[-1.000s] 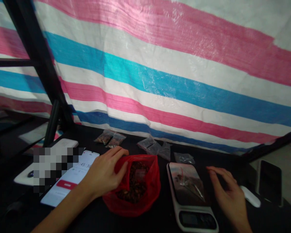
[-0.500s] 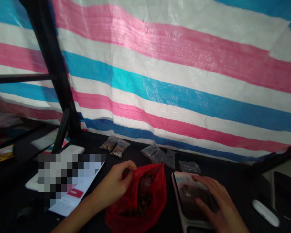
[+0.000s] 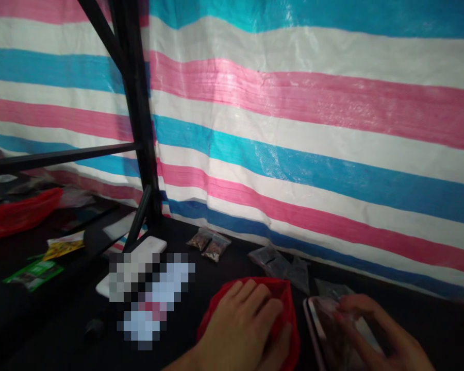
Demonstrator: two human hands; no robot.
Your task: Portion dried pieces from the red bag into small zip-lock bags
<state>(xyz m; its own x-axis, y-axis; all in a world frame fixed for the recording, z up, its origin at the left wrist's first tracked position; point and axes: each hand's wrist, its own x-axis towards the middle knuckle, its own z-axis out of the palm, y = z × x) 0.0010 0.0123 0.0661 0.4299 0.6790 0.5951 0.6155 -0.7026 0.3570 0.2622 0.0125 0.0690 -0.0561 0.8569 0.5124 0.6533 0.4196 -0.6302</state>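
Observation:
My left hand [image 3: 242,322] reaches over the open mouth of a red plastic bag [image 3: 292,296]. Its fingers are apart and bend downward, with the thumb spread away from them; the tips are partly hidden inside. At the right, my right hand [image 3: 379,327] pinches a small clear plastic bag [image 3: 338,309] between thumb and fingers. Beneath that hand lies a flat device [image 3: 325,332] with a glossy top and pale rim, which looks like a digital scale. Dark bits inside the red bag are covered by my left hand now.
Two small filled bags [image 3: 216,247] lie near the striped sheet [image 3: 294,139]. Flat clear bags [image 3: 276,263] rest behind the red bag. A white object [image 3: 154,246] and a lit, blurred screen [image 3: 174,283] are at left, by a black frame post [image 3: 139,103]. Green [image 3: 34,273] and yellow packets [image 3: 64,245] lie further left.
My left hand has moved from the red bag's left rim to over its mouth. My right hand has lifted the small clear bag off the device's top. The view has swung left.

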